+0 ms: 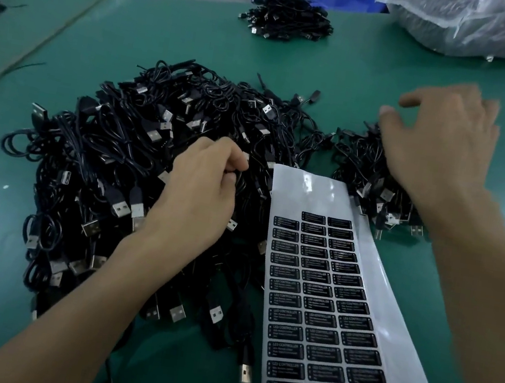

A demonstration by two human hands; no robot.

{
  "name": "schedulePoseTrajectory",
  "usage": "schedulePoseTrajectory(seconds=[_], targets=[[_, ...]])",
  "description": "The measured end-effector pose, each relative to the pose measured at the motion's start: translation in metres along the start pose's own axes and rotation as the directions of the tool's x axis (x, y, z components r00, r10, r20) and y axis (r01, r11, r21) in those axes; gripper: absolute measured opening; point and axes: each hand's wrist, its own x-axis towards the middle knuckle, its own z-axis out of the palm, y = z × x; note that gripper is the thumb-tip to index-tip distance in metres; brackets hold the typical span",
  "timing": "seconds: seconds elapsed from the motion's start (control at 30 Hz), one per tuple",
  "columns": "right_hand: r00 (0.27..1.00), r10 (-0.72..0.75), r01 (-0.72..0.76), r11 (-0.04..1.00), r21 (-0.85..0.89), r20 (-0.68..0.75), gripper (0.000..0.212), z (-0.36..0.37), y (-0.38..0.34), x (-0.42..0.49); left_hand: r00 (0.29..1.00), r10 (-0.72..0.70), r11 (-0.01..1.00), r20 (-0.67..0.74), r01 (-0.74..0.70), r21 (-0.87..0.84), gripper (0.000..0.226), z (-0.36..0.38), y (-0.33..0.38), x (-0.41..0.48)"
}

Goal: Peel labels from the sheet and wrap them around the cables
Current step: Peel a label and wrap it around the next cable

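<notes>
We can read only one text: "LED CONTROLLER", in white capitals on black. It heads each of the labels (307,319) set three to a row on the label sheet (311,187). The sheet lies on the table (170,32), just right of the left hand (198,192) and its grip in the cables (112,149), and nearer to us than the right hand (443,145). We cannot make out the smaller lines under each heading.

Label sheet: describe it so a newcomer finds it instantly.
On the green table, between the large cable pile and the smaller pile, lies the label sheet, a long white strip. It alone is flat and pale, with rows of black labels.
</notes>
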Motion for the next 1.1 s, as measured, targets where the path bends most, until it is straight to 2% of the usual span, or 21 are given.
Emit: schedulePoseTrajectory(seconds=[0.07,0.1,0.13,0.2,0.23,0.3,0.43,0.67,0.77,0.87,0.93,1.0,1.1], targets=[[0.985,-0.162,0.167,0.982,0.088,-0.065,0.025,-0.009,-0.018,-0.021,1.000,0.007,1.000,-0.010,-0.007,-0.002,0.030,0.000,0.000,0.000],[0.969,-0.248,0.246,0.955,0.166,-0.009,0.022,-0.012,-0.028,-0.035,1.000,0.004,1.000,-0.015,-0.004,0.000,0.030,-0.001,-0.001,0.001],[0.940,-0.322,0.288,0.925,0.249,0.111,0.023,-0.015,-0.038,-0.050,1.000,-0.005,1.000,-0.021,0.005,-0.002,0.031,-0.001,-0.001,0.002],[0.817,-0.417,0.305,0.898,0.316,0.398,0.026,-0.014,-0.056,-0.081,0.999,-0.022,0.999,-0.035,0.021,-0.027,0.031,-0.002,-0.001,0.003],[0.747,-0.442,0.331,0.895,0.298,0.498,0.028,-0.011,-0.062,-0.095,0.999,-0.021,0.999,-0.043,0.019,-0.041,0.031,-0.003,0.000,0.003],[0.659,-0.464,0.391,0.884,0.257,0.592,0.034,-0.005,-0.069,-0.116,0.999,-0.001,0.999,-0.049,-0.002,-0.053,0.030,-0.003,0.001,0.003],[0.597,-0.480,0.425,0.869,0.254,0.643,0.046,0.000,-0.071,-0.126,0.999,0.002,0.998,-0.043,-0.004,-0.062,0.029,-0.002,0.000,0.000],[0.602,-0.490,0.304,0.870,0.387,0.630,0.028,0.015,-0.064,-0.122,0.999,-0.015,0.997,-0.046,0.011,-0.075,0.028,-0.003,-0.002,0.001],[0.688,-0.432,0.103,0.853,0.511,0.583,0.017,0.018,-0.058,-0.111,0.998,-0.029,0.993,-0.062,0.021,-0.119,0.025,-0.002,-0.001,0.001],[0.822,-0.362,-0.071,0.701,0.710,0.440,0.016,0.019,-0.047,-0.096,0.998,0.006,0.975,-0.058,-0.018,-0.222,0.019,-0.003,0.004,0.001],[0.861,-0.344,-0.137,0.552,0.822,0.374,0.015,0.020,-0.040,-0.091,0.996,0.088,0.960,-0.016,-0.089,-0.264,0.023,-0.004,0.009,-0.001],[0.890,-0.344,-0.116,0.468,0.876,0.301,0.014,0.022,-0.034,-0.090,0.983,0.182,0.945,0.015,-0.170,-0.281,0.034,-0.006,0.010,-0.002],[0.929,-0.343,0.025,0.430,0.902,0.138,0.013,0.030,-0.027,-0.090,0.960,0.278,0.937,-0.018,-0.275,-0.214,0.027,-0.007,0.011,-0.004]])
